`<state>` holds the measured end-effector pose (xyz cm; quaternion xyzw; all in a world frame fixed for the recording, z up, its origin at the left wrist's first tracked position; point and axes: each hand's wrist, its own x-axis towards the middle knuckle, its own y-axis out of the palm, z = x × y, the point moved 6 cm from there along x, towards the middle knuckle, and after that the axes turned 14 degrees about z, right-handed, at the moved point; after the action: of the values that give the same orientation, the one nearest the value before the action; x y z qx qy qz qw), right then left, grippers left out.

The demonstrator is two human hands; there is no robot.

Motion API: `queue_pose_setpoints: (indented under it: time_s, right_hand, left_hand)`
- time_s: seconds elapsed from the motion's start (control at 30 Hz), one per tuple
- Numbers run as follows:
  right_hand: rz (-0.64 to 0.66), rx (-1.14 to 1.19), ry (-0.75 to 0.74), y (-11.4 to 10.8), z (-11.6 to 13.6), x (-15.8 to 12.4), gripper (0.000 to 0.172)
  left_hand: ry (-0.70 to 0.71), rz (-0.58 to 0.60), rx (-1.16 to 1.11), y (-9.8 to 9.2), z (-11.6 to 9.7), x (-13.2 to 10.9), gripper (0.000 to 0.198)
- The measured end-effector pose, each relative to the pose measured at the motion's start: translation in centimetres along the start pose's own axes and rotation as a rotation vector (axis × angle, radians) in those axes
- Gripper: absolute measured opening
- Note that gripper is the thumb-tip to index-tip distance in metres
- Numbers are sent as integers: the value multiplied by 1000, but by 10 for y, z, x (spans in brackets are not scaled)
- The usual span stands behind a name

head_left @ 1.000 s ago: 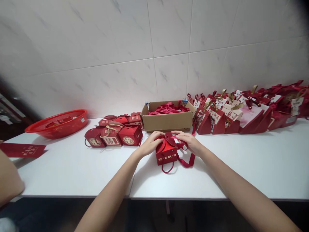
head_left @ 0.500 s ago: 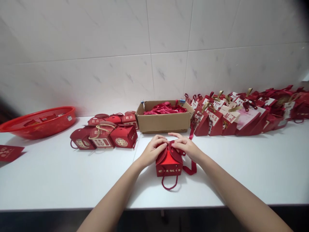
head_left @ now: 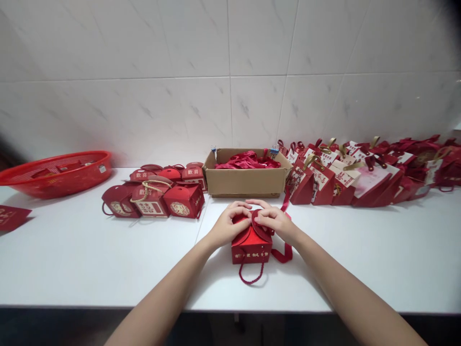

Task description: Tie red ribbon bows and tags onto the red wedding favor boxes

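A small red gift box [head_left: 251, 246] with gold lettering stands on the white table [head_left: 90, 259] in front of me. My left hand [head_left: 226, 225] pinches its left top flap and my right hand [head_left: 275, 222] presses the rounded right flap against it. A red cord handle [head_left: 252, 275] hangs from the box front, and a red ribbon [head_left: 283, 253] trails at its right side under my right hand.
Behind the box stands a cardboard carton [head_left: 247, 180] full of red ribbons. A cluster of closed red gift boxes [head_left: 154, 197] lies to the left, a red plastic basket [head_left: 55, 174] far left, a red card [head_left: 10, 216] at the edge. Several red triangular gift bags [head_left: 360, 170] line the right wall.
The view has swung right and the person's arm at the left edge has gone from sight. Both hands have pressed the box's top flaps closer together.
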<state>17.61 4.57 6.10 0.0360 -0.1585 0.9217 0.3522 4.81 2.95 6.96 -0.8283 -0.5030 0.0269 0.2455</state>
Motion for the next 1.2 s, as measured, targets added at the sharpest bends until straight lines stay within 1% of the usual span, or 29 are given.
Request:
queue_pose_setpoints:
  time_s: [0.1,0.2,0.27,0.3,0.37,0.47,0.53,0.6,0.7,0.77,0.83,0.87,1.0,1.03,1.1,1.2]
  right_hand:
    - [-80,-47,-58,-2,1,-2,35]
    - [-185,32,-77,-9,0,-3,26]
    - [-212,15,-77,-14,1,-1,33]
    - [-199,-25,-76,-14,3,2,37]
    - [-130,-112,-58,-12,7,9,40]
    - [-22,-155,-41,-4,14,18,36]
    - [-19,-98,-68,-3,20,20,32]
    - [-75,21,-105,-7,22,19,29]
    - [-181,167,-147,-13,17,14,24]
    - [-199,171,-145,-11,13,11,24]
    - [-199,125,-116,-6,9,9,26]
    - [-198,96,-100,-3,8,9,27]
    - [-202,-39,-64,6,7,7,27]
    - [-202,-75,-57,8,7,7,26]
    - [-201,-138,-41,10,7,7,24]
    - [-195,-212,-20,12,9,5,22]
  left_hand:
    - [20,-23,1,-1,-2,0,10]
    - [84,-104,48,-9,-8,-2,9]
    - [131,-154,61,-17,-10,-4,9]
    - [148,-182,62,-21,-10,-6,9]
    - [171,-240,59,-31,-7,-8,9]
    - [188,-292,43,-40,-3,-12,9]
    - [186,-278,39,-40,-1,-12,10]
    - [154,-238,87,-37,-1,-11,13]
    - [87,-124,162,-27,0,-8,25]
    - [71,-54,141,-20,2,-6,26]
    - [75,-27,49,-17,7,-4,22]
    - [82,-29,-34,-16,10,-3,19]
    - [107,-66,-527,-14,23,-1,12]
    - [107,-77,-620,-14,24,-1,10]
    - [98,-94,-720,-15,25,-2,7]
    - [90,-108,-771,-16,23,-4,7]
